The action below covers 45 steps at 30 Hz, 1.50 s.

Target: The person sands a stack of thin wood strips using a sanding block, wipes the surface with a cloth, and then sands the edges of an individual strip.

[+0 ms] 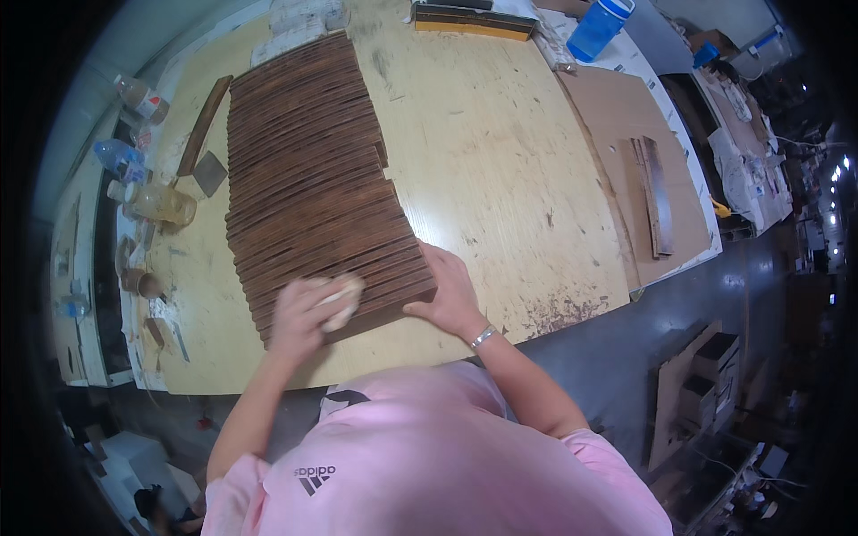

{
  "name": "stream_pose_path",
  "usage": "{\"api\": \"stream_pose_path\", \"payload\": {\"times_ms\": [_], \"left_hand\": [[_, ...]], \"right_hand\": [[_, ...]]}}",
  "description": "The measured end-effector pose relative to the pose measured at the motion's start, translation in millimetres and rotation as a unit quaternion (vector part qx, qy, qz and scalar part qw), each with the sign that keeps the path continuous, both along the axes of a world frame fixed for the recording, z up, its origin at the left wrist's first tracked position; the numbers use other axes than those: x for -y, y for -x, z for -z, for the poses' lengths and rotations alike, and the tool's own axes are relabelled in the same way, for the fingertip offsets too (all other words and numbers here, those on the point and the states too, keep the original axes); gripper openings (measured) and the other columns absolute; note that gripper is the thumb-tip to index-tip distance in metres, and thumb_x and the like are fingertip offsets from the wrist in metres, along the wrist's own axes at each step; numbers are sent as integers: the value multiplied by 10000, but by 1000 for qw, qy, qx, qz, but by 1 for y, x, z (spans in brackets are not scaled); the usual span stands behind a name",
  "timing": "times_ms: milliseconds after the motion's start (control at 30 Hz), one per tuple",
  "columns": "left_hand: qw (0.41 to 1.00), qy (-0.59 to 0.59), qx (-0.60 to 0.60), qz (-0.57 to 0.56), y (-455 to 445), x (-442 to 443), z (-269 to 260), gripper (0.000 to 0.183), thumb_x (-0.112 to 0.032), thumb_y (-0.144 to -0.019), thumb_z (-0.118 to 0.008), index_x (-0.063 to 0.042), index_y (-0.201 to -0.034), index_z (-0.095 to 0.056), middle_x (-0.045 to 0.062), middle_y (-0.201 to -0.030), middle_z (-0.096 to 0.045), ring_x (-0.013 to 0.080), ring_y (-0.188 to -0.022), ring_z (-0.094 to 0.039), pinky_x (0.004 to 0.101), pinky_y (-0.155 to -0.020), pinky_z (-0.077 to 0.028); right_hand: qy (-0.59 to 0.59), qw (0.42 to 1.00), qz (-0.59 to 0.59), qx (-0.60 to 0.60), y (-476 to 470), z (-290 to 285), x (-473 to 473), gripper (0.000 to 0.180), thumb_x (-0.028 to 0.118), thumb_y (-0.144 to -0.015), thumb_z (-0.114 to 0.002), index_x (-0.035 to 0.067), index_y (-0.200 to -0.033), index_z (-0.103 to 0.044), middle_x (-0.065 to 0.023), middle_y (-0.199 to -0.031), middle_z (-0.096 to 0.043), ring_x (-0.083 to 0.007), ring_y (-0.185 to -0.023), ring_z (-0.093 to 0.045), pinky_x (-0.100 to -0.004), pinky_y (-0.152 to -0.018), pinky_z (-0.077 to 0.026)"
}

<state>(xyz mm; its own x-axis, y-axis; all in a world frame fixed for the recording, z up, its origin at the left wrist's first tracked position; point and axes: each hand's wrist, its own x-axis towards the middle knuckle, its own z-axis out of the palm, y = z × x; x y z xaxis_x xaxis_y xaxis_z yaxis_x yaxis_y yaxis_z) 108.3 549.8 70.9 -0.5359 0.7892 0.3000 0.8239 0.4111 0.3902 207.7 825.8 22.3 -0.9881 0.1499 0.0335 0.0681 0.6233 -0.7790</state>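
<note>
Dark brown wooden strips (305,167) lie side by side in a long row on a pale wooden worktop (482,167). My left hand (305,311), slightly blurred, grips a cream-coloured cloth or pad (344,301) over the near end of the row. At the near right corner of the strips, my right hand (452,288) rests with its thumb on the front side and its fingers along the right ends. The thumb and fingers are spread around that corner. A metal bracelet or watch band (483,336) circles my right wrist.
Left of the row lie a loose wooden strip (206,126) and a dark square piece (210,174). Bottles and a yellowish jar (161,204) line the left edge. At the right, more strips (653,197) lie on cardboard (623,120). A blue bottle (598,30) stands at the far right.
</note>
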Motion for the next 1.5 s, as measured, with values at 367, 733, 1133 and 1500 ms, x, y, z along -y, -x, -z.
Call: {"api": "stream_pose_path", "payload": {"times_ms": [367,733,1133,1500], "left_hand": [[998,-16,37,-57,-21,-75,-2,443,-48,-856,-659,-55,-1298,-640,90,-1356,-631,317,-1230,-559,486,-1085,-411],[997,29,56,-33,-23,-84,6,501,-89,-906,-649,-96,-1402,-583,115,-1483,-542,334,-1418,-459,535,-1177,-321],[893,-133,202,-379,-4,119,-22,395,84,-884,-467,-2,-1171,-724,156,-1286,-692,295,-1223,-644,364,-1075,-479],[981,122,23,-149,8,36,6,534,-65,-896,-646,-29,-1417,-537,122,-1508,-512,317,-1436,-436,520,-1186,-314]], "right_hand": [[8,999,-12,-32,2,4,4,1062,265,-589,-913,69,-1512,-426,-155,-1454,-516,-351,-1358,-440,-448,-1165,-337],[-12,999,-17,-39,3,10,4,1087,286,-589,-932,68,-1519,-412,-164,-1427,-535,-365,-1333,-465,-452,-1152,-352],[139,986,19,-87,11,5,9,917,241,-834,-757,-29,-1562,-268,-247,-1540,-397,-407,-1423,-357,-480,-1208,-274],[-63,998,-16,-25,98,-5,12,669,192,-1007,-539,-3,-1570,-235,-285,-1581,-332,-457,-1364,-451,-459,-1115,-423]]}}
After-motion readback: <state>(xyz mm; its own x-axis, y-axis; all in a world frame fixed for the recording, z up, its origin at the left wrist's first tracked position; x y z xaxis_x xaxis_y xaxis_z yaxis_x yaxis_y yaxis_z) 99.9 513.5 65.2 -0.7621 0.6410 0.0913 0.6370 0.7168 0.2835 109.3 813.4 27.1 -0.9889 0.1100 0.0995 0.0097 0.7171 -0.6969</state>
